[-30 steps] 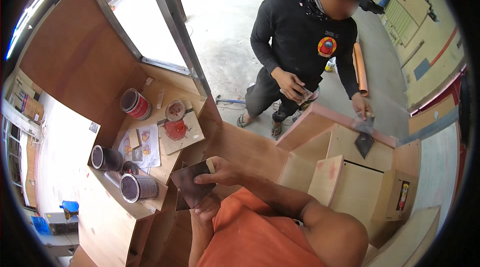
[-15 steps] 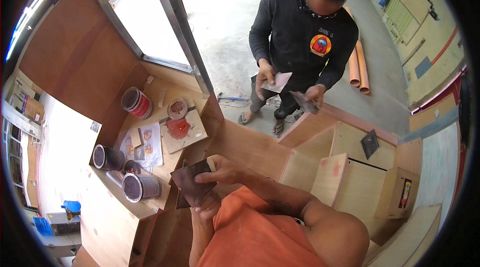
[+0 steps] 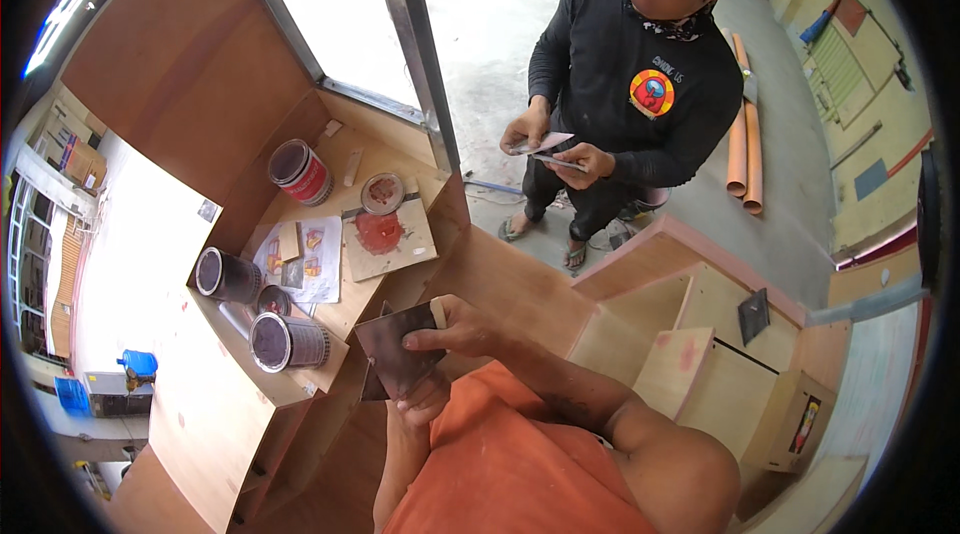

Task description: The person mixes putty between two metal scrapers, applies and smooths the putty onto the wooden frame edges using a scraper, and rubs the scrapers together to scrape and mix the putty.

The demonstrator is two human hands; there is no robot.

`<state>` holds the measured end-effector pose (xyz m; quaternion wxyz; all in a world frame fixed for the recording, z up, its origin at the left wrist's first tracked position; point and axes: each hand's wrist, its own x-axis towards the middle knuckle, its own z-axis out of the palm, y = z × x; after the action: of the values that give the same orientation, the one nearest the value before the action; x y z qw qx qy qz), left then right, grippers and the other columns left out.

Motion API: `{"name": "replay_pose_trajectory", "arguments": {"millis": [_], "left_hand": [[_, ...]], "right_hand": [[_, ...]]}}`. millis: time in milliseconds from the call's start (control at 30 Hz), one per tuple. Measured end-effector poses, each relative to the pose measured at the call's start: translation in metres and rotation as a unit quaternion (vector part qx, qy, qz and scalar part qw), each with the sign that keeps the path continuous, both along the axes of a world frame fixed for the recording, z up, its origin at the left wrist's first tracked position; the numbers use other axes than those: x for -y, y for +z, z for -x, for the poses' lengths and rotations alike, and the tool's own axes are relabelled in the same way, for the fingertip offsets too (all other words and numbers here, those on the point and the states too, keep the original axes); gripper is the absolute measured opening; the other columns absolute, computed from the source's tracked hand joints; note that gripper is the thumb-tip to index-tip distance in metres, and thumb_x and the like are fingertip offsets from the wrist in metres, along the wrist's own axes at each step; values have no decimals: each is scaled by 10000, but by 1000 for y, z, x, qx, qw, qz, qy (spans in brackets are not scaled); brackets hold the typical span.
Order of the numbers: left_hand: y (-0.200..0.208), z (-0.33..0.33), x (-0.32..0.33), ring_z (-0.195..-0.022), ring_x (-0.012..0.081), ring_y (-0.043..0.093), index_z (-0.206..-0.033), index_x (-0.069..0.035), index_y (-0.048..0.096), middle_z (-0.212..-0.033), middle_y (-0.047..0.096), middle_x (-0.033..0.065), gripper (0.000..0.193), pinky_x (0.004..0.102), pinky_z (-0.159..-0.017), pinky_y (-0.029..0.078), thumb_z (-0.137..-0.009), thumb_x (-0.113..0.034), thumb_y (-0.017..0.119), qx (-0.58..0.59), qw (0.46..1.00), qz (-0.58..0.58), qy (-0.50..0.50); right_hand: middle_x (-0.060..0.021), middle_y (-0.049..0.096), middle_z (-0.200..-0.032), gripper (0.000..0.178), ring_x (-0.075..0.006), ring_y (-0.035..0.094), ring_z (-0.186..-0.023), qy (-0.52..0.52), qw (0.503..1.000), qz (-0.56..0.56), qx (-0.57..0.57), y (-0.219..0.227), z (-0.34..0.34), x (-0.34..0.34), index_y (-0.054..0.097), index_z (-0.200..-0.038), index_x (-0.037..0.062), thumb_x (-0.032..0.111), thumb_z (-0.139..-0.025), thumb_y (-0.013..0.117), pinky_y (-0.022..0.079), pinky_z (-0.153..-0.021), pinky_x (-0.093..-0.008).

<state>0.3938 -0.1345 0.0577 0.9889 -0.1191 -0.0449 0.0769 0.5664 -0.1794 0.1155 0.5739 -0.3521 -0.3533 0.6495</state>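
Note:
My right hand point(image 3: 458, 328) grips a dark, flat putty spreader point(image 3: 395, 339) by its cream-coloured edge, thumb on the face. Just below it, my left hand point(image 3: 424, 398) is closed on a second dark spreader point(image 3: 374, 384), largely covered by the first. The two blades overlap, and whether they touch is hard to tell. To the left of my hands, a board point(image 3: 412, 239) smeared with red putty lies on the wooden counter point(image 3: 345, 309). A round lid point(image 3: 383, 194) with red residue rests at the board's far edge.
Open cans stand on the counter: a red-labelled can point(image 3: 300, 172), a dark can point(image 3: 228, 276) and a near can point(image 3: 288, 342). A printed sheet point(image 3: 322, 264) lies between them. Across the partition, a co-worker point(image 3: 640, 84) holds two flat plates. A metal post point(image 3: 415, 34) rises behind the counter.
The co-worker's hands have come together, bringing the two plates close. My view has shifted, so the scene sits lower and further right. Both my hands keep their spreaders overlapped.

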Motion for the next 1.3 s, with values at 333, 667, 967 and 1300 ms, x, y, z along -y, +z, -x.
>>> {"name": "replay_pose_trajectory", "arguments": {"millis": [333, 667, 967, 1300], "left_hand": [[2, 5, 0, -321, 64, 412, -917, 13, 570, -491, 491, 19, 268, 176, -303, 314, -988, -217, 453, -2, 1000, 1, 15], [3, 16, 4, -317, 63, 404, -924, 11, 569, -486, 485, 16, 280, 177, -301, 309, -990, -237, 456, -5, 1000, 2, 26], [3, 15, 4, -314, 62, 397, -930, 9, 569, -481, 480, 14, 292, 177, -299, 303, -992, -255, 459, -3, 999, 13, 46], [2, 29, 9, -314, 64, 396, -929, 7, 569, -483, 479, 16, 298, 178, -300, 300, -991, -264, 462, 5, 998, 11, 69]], "right_hand": [[22, 668, -934, 263, -52, 574, -840, -5, 1000, 9, 23, -6, 0, -4, 660, -1033, 13, 224, -889, 723, 483, -714, -235], [19, 674, -956, 261, -54, 581, -860, 1, 1000, -6, -4, -10, 1, -8, 669, -1041, 16, 221, -889, 724, 482, -723, -234], [29, 679, -918, 208, -51, 586, -830, -12, 1000, -8, -22, -10, 12, -10, 683, -1022, 29, 188, -892, 714, 476, -719, -233], [8, 689, -969, 230, -70, 600, -881, 36, 999, -3, -28, -15, 23, -15, 678, -1050, 12, 178, -895, 709, 487, -768, -249]]}}
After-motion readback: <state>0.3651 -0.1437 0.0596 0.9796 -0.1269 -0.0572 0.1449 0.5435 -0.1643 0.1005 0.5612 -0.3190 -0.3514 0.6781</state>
